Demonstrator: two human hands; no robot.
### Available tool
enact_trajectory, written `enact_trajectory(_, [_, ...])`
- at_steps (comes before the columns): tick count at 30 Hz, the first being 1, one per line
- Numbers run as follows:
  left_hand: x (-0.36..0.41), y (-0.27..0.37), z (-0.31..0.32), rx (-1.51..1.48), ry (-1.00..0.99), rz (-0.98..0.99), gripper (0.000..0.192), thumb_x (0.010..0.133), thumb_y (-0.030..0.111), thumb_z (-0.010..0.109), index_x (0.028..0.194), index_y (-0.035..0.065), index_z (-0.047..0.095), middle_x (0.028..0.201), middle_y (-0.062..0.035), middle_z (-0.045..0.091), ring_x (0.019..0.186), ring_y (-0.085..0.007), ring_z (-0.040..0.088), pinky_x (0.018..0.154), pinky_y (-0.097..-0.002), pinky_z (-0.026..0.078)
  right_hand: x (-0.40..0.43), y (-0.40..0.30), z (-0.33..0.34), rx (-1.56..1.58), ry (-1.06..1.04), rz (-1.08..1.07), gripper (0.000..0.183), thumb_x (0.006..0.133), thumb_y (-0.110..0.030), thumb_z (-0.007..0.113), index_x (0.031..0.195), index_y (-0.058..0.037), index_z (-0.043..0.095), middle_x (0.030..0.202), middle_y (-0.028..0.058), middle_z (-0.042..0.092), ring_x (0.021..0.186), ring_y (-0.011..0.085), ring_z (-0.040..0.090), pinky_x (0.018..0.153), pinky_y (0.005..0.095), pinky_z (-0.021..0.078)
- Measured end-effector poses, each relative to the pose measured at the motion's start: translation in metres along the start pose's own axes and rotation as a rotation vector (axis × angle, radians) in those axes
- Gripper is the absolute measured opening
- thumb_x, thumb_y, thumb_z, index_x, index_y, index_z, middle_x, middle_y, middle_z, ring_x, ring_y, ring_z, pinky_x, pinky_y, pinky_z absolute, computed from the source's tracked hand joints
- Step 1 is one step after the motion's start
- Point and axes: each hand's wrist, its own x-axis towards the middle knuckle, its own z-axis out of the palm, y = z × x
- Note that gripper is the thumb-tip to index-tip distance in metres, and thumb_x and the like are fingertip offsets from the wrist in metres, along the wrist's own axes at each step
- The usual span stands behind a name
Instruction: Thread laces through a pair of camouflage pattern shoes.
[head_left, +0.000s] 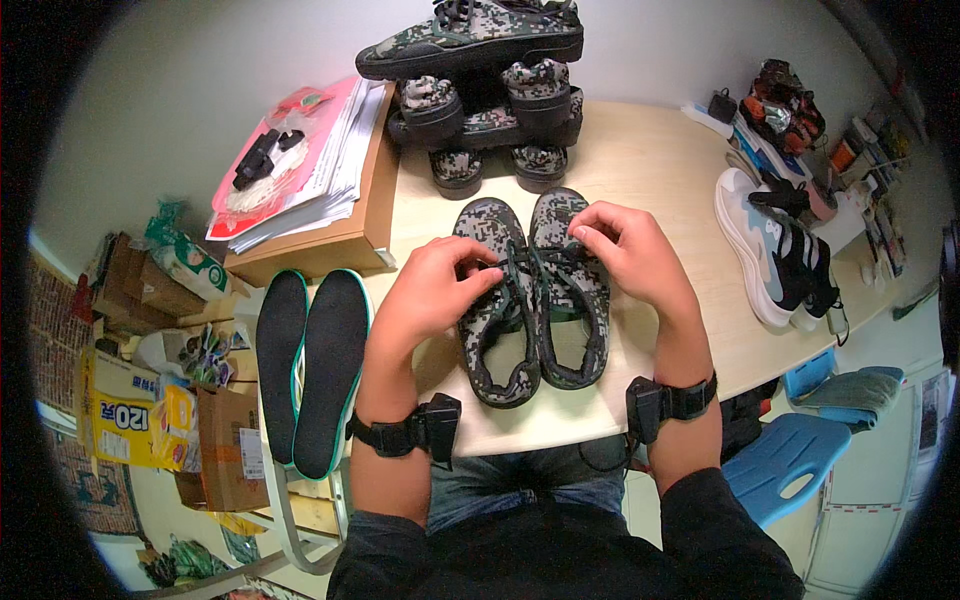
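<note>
Two camouflage canvas shoes lie side by side before me, toes pointing away: a left shoe (487, 225) and a right shoe (559, 214). My left hand (442, 281) is at the laces of the left shoe, thumb and index finger close together; a dark lace seems to be between them. Over the outer side of the right shoe, near its laces, is my right hand (622, 244), its thumb and fingertips curled close together. Whether it pinches a lace is too small to tell. Both shoe openings face up.
Stacked camouflage shoes (480, 120) stand behind the pair. At left are a cardboard box (315, 247) under papers (337, 172), and black insoles (330, 375) with green edges. White-and-black sneakers (757, 255) lie at right. A blue chair (795, 457) stands below the table's right edge.
</note>
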Motion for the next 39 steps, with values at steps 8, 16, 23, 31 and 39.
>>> enact_trajectory(8, [0.003, 0.004, 0.011, 0.0, 0.082, 0.09, 0.016, 0.081, 0.013, 0.068, 0.09, 0.0, 0.068, 0.082, -0.0143, 0.065, 0.075, -0.0251, 0.063, 0.071, -0.0333, 0.049, -0.005, -0.006, -0.012, 0.355, -0.312, 0.134, 0.016, 0.086, -0.011, 0.063, 0.094, 0.0025, 0.066, 0.078, 0.0045, 0.065, 0.069, 0.0104, 0.056, 0.065, 0.0252, 0.0468])
enact_trajectory(16, [0.003, 0.001, 0.012, -0.039, 0.101, 0.157, 0.011, 0.08, 0.008, 0.061, 0.083, -0.0024, 0.061, 0.08, -0.0138, 0.064, 0.075, -0.0254, 0.062, 0.07, -0.0329, 0.048, -0.003, 0.006, -0.009, 0.03, -0.311, 0.124, 0.015, 0.086, -0.012, 0.063, 0.091, 0.0023, 0.065, 0.071, 0.004, 0.062, 0.065, 0.0093, 0.054, 0.06, 0.026, 0.0448])
enact_trajectory(23, [0.004, -0.004, 0.007, -0.092, 0.07, 0.154, 0.011, 0.079, 0.007, 0.061, 0.079, -0.0031, 0.059, 0.087, -0.0121, 0.064, 0.078, -0.0231, 0.06, 0.073, -0.0308, 0.047, -0.002, 0.009, -0.008, -0.043, -0.196, 0.112, 0.017, 0.084, -0.014, 0.063, 0.088, 0.0026, 0.064, 0.071, 0.0133, 0.064, 0.063, 0.0194, 0.059, 0.063, 0.0323, 0.0482])
enact_trajectory(31, [0.001, -0.005, -0.002, -0.088, 0.079, 0.134, 0.009, 0.074, 0.006, 0.058, 0.071, -0.001, 0.054, 0.096, -0.0105, 0.063, 0.092, -0.0217, 0.058, 0.084, -0.0299, 0.044, -0.002, 0.013, -0.011, -0.068, -0.139, 0.083, 0.018, 0.086, -0.015, 0.061, 0.09, 0.0021, 0.062, 0.073, 0.0148, 0.064, 0.067, 0.0207, 0.06, 0.066, 0.0327, 0.0484])
enact_trajectory(39, [-0.013, -0.033, -0.042, -0.16, 0.234, -0.017, 0.006, 0.075, 0.002, 0.05, 0.071, -0.0025, 0.051, 0.091, -0.0102, 0.062, 0.082, -0.0165, 0.055, 0.077, -0.0266, 0.044, 0.0, 0.031, -0.038, 0.13, 0.018, 0.249, 0.014, 0.087, -0.013, 0.059, 0.087, 0.0005, 0.06, 0.075, 0.0079, 0.062, 0.073, 0.0133, 0.058, 0.067, 0.0286, 0.0465])
